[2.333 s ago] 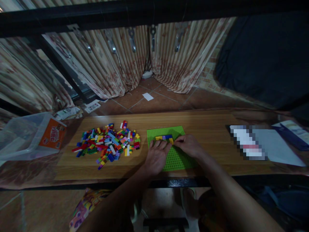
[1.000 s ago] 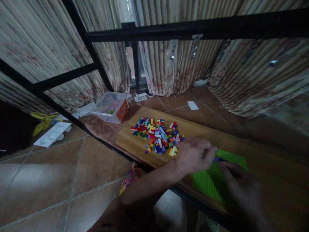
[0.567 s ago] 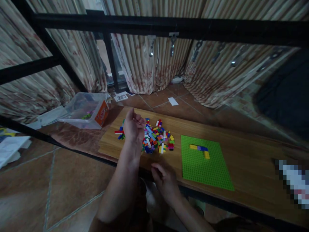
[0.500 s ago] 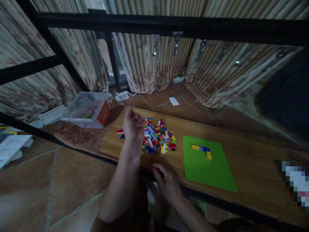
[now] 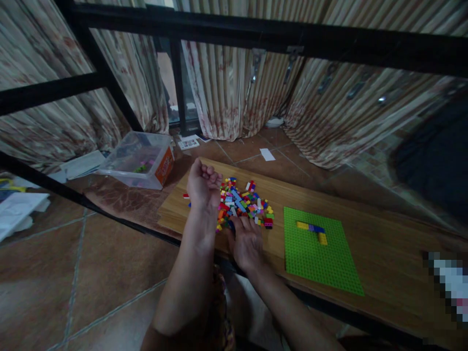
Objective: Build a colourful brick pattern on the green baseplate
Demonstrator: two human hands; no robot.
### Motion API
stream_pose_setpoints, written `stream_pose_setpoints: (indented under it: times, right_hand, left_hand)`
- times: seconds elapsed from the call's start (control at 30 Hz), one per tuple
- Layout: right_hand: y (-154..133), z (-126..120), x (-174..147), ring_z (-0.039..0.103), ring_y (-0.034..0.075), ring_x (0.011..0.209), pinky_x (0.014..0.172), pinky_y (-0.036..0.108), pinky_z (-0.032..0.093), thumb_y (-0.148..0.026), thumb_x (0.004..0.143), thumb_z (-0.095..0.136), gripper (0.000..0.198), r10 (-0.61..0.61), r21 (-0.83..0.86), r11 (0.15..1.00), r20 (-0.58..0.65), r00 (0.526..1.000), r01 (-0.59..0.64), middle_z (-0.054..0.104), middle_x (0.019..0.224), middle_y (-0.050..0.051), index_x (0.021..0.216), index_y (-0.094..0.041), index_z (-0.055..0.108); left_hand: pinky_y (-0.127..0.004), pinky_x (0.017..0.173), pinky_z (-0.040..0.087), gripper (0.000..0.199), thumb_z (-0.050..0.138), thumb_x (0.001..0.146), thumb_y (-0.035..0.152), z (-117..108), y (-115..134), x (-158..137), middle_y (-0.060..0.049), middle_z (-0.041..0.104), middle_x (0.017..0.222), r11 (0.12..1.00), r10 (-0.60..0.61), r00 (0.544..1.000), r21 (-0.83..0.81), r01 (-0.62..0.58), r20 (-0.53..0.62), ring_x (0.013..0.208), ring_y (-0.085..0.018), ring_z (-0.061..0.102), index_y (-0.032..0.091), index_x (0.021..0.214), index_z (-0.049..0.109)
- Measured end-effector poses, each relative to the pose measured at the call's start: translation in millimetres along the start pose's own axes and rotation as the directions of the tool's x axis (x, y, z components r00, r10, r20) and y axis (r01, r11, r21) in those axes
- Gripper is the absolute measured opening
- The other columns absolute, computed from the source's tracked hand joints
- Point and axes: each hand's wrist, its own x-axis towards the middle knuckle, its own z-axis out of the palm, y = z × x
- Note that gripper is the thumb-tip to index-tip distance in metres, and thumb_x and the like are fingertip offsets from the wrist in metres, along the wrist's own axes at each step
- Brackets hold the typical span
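A pile of small coloured toy bricks (image 5: 237, 200) lies on the wooden tabletop. My left hand (image 5: 204, 187) is raised at the pile's left side, palm turned up and fingers loosely curled; no brick shows in it. My right hand (image 5: 246, 241) lies palm down at the pile's near edge, fingers stretched onto the bricks. By its thumb is a dark blue brick (image 5: 231, 225), and whether the fingers grip it is hidden. To the right rests a green baseplate (image 5: 321, 265) bearing a short joined row of yellow, purple and blue bricks, with a yellow brick (image 5: 322, 238) at its near right end.
A clear plastic box (image 5: 137, 158) with an orange label and a few bricks stands beyond the table's left end. A black metal frame (image 5: 234, 29) crosses in front of striped curtains (image 5: 226, 97). White papers (image 5: 267, 154) lie on the tiled floor. A pixelated patch covers the right edge.
My right hand has moved forward from the table's near edge onto the front of the brick pile, its fingers unfolding. My left hand stays nearly still. The view has shifted slightly.
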Motion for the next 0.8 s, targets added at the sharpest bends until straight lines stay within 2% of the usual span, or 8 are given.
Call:
stream_pose_setpoints:
  times: [0.1,0.23,0.33,0.43,0.53,0.67,0.73,0.8]
  right_hand:
    - [0,-2,2,0.057,0.026,0.098,0.090,0.040,0.045,-0.022,0.089,0.049,0.030,0.016,0.022,1.000,-0.007,1.000,-0.016,0.067,0.102,0.010,0.115,-0.018,0.063]
    - [9,-24,-4,0.060,0.023,0.104,0.093,0.036,0.047,-0.024,0.091,0.047,0.033,0.084,0.228,0.972,-0.094,0.992,-0.061,0.067,0.111,0.010,0.120,-0.017,0.060]
    - [36,-54,-17,0.064,0.020,0.103,0.091,0.035,0.050,-0.026,0.092,0.044,0.034,0.178,0.388,0.913,-0.102,0.979,-0.126,0.068,0.116,0.008,0.121,-0.020,0.059]
    - [80,-80,-36,0.066,0.022,0.100,0.086,0.037,0.052,-0.033,0.090,0.048,0.030,0.298,0.448,0.859,-0.045,0.954,-0.247,0.070,0.111,0.009,0.113,-0.020,0.062]
    - [126,-95,-52,0.070,0.022,0.087,0.078,0.038,0.055,-0.036,0.086,0.052,0.029,0.443,0.505,0.758,0.066,0.894,-0.413,0.071,0.104,0.010,0.106,-0.018,0.063]
    - [159,-100,-55,0.070,0.021,0.066,0.064,0.035,0.056,-0.035,0.081,0.057,0.024,0.581,0.554,0.604,0.186,0.792,-0.573,0.072,0.076,0.006,0.095,-0.016,0.063]
    - [163,-98,-51,0.069,0.020,0.061,0.059,0.033,0.055,-0.033,0.079,0.059,0.021,0.620,0.569,0.563,0.188,0.762,-0.599,0.071,0.071,0.005,0.091,-0.016,0.063]
    - [163,-95,-45,0.068,0.019,0.058,0.054,0.031,0.054,-0.032,0.078,0.059,0.020,0.627,0.584,0.548,0.187,0.756,-0.599,0.070,0.071,0.005,0.090,-0.017,0.064]
  left_hand:
    - [-0.017,0.053,0.044,0.034,0.055,0.086,0.033,1,-4,1,0.009,0.043,0.047,1.000,-0.002,1.000,0.030,0.002,-0.001,0.036,-0.004,0.039,0.019,0.060,0.039]
    - [-0.018,0.053,0.043,0.030,0.055,0.084,0.032,3,-14,0,0.007,0.047,0.050,0.996,0.011,0.999,0.083,-0.015,0.053,0.038,-0.004,0.041,0.018,0.061,0.042]
    - [-0.019,0.053,0.043,0.028,0.057,0.082,0.033,7,-29,-5,0.006,0.050,0.053,0.982,-0.006,0.992,0.187,-0.017,0.124,0.042,-0.005,0.043,0.017,0.062,0.046]
    - [-0.019,0.053,0.042,0.026,0.059,0.080,0.035,12,-53,-15,0.003,0.054,0.058,0.916,-0.082,0.971,0.400,-0.015,0.225,0.048,-0.007,0.048,0.016,0.064,0.052]
    - [-0.019,0.052,0.039,0.022,0.058,0.080,0.031,13,-87,-30,0.003,0.057,0.061,0.724,-0.194,0.900,0.676,-0.137,0.391,0.051,-0.007,0.048,0.015,0.065,0.056]
    - [-0.021,0.061,0.042,0.013,0.055,0.081,0.018,7,-129,-52,0.001,0.063,0.068,0.288,-0.377,0.746,0.835,-0.469,0.549,0.064,-0.011,0.056,0.016,0.071,0.063]
    - [-0.023,0.068,0.045,0.014,0.053,0.082,0.014,3,-143,-61,0.000,0.068,0.074,0.090,-0.442,0.722,0.827,-0.555,0.532,0.072,-0.013,0.061,0.017,0.076,0.065]
    - [-0.025,0.074,0.047,0.016,0.051,0.082,0.011,0,-152,-66,-0.002,0.070,0.081,-0.042,-0.473,0.731,0.816,-0.576,0.492,0.079,-0.015,0.064,0.017,0.082,0.067]
